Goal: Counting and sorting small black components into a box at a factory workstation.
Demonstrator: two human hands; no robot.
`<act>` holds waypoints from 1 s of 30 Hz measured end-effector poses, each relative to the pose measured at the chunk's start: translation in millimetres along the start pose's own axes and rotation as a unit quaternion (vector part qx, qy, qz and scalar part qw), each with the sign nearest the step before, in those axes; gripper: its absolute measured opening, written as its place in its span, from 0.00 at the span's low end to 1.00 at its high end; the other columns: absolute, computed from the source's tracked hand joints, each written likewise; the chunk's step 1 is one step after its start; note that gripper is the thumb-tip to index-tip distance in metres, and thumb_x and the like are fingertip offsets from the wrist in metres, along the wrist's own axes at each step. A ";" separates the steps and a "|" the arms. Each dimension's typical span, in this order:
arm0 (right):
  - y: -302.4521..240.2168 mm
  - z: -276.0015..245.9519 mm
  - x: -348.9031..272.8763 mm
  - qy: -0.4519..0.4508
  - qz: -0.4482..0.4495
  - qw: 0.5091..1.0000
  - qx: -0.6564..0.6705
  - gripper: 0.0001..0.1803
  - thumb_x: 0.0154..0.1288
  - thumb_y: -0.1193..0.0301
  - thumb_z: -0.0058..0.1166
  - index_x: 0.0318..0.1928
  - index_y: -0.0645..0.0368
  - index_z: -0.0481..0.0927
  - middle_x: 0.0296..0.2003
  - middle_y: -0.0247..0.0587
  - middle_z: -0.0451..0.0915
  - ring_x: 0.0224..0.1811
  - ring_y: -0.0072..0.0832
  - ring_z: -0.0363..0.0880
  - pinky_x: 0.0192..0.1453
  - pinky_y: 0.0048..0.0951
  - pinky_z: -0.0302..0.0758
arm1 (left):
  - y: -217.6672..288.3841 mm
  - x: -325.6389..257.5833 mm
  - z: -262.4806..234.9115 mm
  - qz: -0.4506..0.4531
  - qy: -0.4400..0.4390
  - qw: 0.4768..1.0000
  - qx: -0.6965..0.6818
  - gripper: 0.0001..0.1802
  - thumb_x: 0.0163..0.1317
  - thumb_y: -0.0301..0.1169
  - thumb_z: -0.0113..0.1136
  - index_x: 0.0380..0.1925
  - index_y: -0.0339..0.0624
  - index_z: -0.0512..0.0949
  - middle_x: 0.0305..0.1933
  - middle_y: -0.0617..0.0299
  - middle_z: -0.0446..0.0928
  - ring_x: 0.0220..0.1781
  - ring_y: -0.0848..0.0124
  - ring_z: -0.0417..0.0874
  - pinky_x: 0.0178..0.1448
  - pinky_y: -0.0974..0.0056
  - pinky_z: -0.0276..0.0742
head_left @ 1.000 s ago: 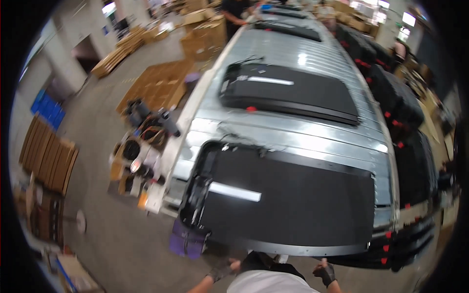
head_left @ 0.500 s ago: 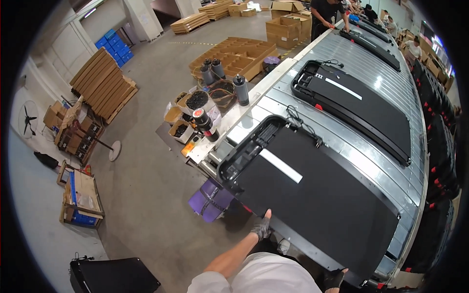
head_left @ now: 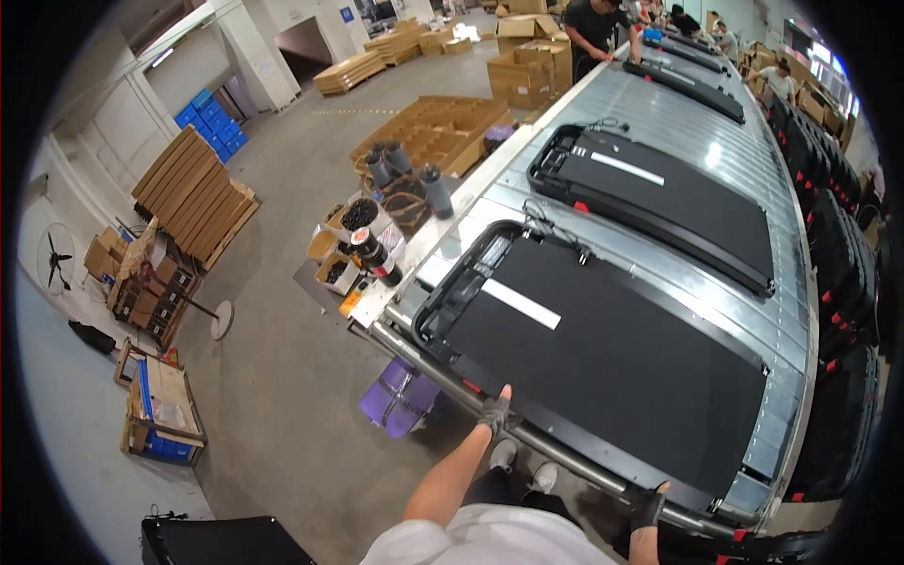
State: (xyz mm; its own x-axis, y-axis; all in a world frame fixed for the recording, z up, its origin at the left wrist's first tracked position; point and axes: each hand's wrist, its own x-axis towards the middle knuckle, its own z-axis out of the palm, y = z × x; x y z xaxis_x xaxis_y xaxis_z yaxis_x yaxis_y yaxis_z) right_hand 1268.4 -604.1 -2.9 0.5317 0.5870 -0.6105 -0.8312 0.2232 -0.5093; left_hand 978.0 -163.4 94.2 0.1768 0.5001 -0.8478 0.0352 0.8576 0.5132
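A flat black treadmill (head_left: pixel 612 363) with a white strip on its belt lies on the near end of the metal conveyor table. At its left end is an open black compartment, with a coiled power cord (head_left: pixel 551 226) beside it. My left hand (head_left: pixel 494 412), in a dark glove with a bare thumb, grips the near long edge, thumb on top. Close to the near right corner, my right hand (head_left: pixel 648 507), gloved likewise, holds the same edge. The fingers of both hands are mostly hidden below the edge.
Another treadmill (head_left: pixel 659 202) lies farther along the conveyor (head_left: pixel 678 113). Boxes of small black parts (head_left: pixel 360 215) and grey cylinders (head_left: pixel 436 191) stand at the left. A purple stool-like object (head_left: pixel 400 397) sits under the table corner. Black units (head_left: pixel 838 254) line the right side. A co-worker (head_left: pixel 593 33) stands far off.
The near treadmill has shifted slightly left and lies lower on the table, so the rail along the table's near end now shows. Both my hands have stayed on its edge.
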 end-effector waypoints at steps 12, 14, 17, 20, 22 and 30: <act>26.5 77.4 -43.8 0.214 0.024 0.970 -0.116 0.39 0.56 0.31 0.48 0.49 0.54 0.72 0.34 0.42 0.79 0.30 0.42 0.81 0.31 0.47 0.77 | -30.1 2.7 -75.4 0.175 -0.105 0.930 0.307 0.30 0.62 0.56 0.54 0.40 0.34 0.76 0.28 0.57 0.80 0.26 0.68 0.81 0.33 0.62 0.78; 69.9 74.6 -46.9 0.177 0.013 0.968 -0.179 0.33 0.59 0.35 0.47 0.42 0.53 0.73 0.29 0.39 0.77 0.29 0.40 0.78 0.31 0.44 0.75 | -52.2 11.3 -126.9 0.233 -0.227 0.888 0.326 0.26 0.63 0.51 0.55 0.40 0.35 0.78 0.28 0.58 0.80 0.30 0.71 0.81 0.39 0.64 0.77; 142.5 33.4 -66.8 0.199 0.017 0.956 -0.215 0.23 0.64 0.43 0.48 0.33 0.50 0.72 0.24 0.36 0.75 0.25 0.37 0.74 0.30 0.42 0.71 | -60.0 -69.9 -152.4 0.210 -0.264 0.888 0.312 0.24 0.63 0.48 0.55 0.45 0.37 0.78 0.34 0.56 0.82 0.38 0.69 0.82 0.46 0.63 0.76; 230.5 75.9 -54.0 0.138 0.118 0.943 -0.280 0.15 0.65 0.52 0.49 0.32 0.50 0.72 0.23 0.37 0.75 0.24 0.37 0.74 0.29 0.45 0.71 | -79.4 -73.5 -268.0 0.273 -0.135 0.840 0.450 0.21 0.60 0.44 0.58 0.46 0.41 0.79 0.41 0.53 0.82 0.45 0.62 0.83 0.52 0.60 0.75; 288.3 123.5 -61.9 0.096 0.155 0.903 -0.390 0.11 0.64 0.57 0.50 0.35 0.50 0.73 0.26 0.39 0.77 0.26 0.41 0.78 0.29 0.44 0.74 | -92.7 -80.1 -355.3 0.266 -0.054 0.858 0.435 0.21 0.57 0.44 0.59 0.45 0.41 0.79 0.41 0.53 0.82 0.44 0.61 0.83 0.52 0.60 0.76; 435.8 393.4 -108.4 -0.156 0.119 0.787 -0.585 0.14 0.64 0.64 0.53 0.40 0.64 0.75 0.31 0.45 0.81 0.30 0.31 0.83 0.33 0.28 0.78 | -72.6 -100.3 -590.5 0.165 0.097 0.859 0.475 0.23 0.57 0.45 0.59 0.47 0.42 0.79 0.45 0.51 0.82 0.49 0.58 0.82 0.55 0.59 0.76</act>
State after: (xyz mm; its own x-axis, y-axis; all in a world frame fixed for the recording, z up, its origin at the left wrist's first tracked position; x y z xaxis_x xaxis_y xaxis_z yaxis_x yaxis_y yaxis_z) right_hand 784.5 -264.3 79.9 0.1674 0.7069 -0.6873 -0.0854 -0.6841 -0.7244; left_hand 376.8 -204.6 62.9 0.1670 0.7867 -0.5943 0.8172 0.2268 0.5298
